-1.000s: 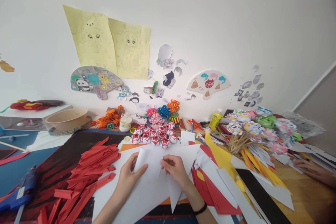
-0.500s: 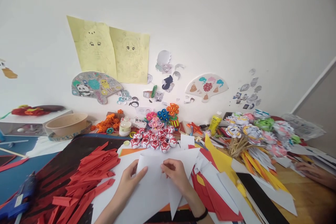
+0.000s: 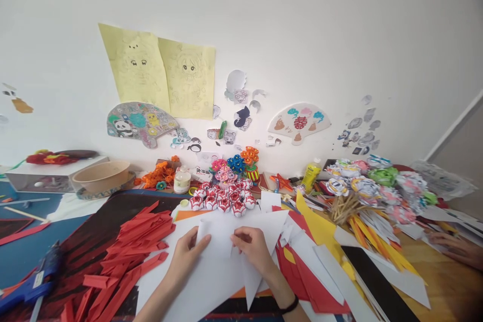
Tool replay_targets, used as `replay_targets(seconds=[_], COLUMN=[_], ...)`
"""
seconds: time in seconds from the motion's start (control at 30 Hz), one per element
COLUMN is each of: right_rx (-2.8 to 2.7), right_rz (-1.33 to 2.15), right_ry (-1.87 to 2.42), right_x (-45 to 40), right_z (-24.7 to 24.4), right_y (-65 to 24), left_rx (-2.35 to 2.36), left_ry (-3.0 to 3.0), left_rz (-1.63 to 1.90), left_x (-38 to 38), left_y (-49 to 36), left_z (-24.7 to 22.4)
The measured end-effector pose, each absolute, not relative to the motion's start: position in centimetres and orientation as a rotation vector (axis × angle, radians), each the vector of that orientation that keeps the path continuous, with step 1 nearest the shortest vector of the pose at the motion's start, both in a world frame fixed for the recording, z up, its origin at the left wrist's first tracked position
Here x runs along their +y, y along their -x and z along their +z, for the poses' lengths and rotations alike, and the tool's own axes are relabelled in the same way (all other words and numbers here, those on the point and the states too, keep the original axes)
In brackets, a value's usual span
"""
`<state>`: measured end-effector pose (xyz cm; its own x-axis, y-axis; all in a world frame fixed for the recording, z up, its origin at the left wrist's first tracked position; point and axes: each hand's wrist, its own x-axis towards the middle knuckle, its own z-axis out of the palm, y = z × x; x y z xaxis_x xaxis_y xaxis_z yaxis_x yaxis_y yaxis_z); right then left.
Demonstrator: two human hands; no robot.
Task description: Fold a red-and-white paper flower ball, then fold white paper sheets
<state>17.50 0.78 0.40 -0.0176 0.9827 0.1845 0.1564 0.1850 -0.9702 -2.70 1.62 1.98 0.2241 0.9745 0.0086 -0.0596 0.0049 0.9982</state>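
Note:
A white sheet of paper [image 3: 218, 235] is held up between my two hands, its upper left edge curled over. My left hand [image 3: 189, 251] grips its left side, with the thumb on the front face. On the other side my right hand [image 3: 251, 246] pinches the paper between thumb and bent fingers. Larger white sheets [image 3: 196, 287] lie flat under both hands, and a pointed white flap hangs below my right hand. Just beyond stand red-and-white paper flowers [image 3: 224, 204]. Folded red paper strips [image 3: 128, 256] are heaped to the left.
A blue glue gun [image 3: 37, 282] lies far left, a beige bowl [image 3: 101, 178] behind it. Red and yellow paper [image 3: 311, 271] and a black flat object [image 3: 377, 282] lie right. Paper bouquets [image 3: 366, 188] stand back right. Another person's hand [image 3: 455, 246] rests at the right edge.
The whole view has shifted slightly, with things sitting a little further right. Both hands keep their hold on the paper, and the curl at its upper left looks tighter.

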Motion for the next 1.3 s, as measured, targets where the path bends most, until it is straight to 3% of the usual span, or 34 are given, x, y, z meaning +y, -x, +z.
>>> replay_targets(seconds=[1.1, 1.3], right_rx=[-1.315, -1.123], right_rz=[1.115, 0.866], right_ry=[1.16, 1.105], right_x=[0.8, -1.3], right_z=[0.8, 4.0], right_y=[-17.7, -18.8], left_rx=[1.101, 1.154], left_ry=[-1.354, -1.505], left_rz=[1.053, 1.051], left_x=[2.2, 2.8], left_y=[3.1, 3.8], left_z=[1.5, 0.8])
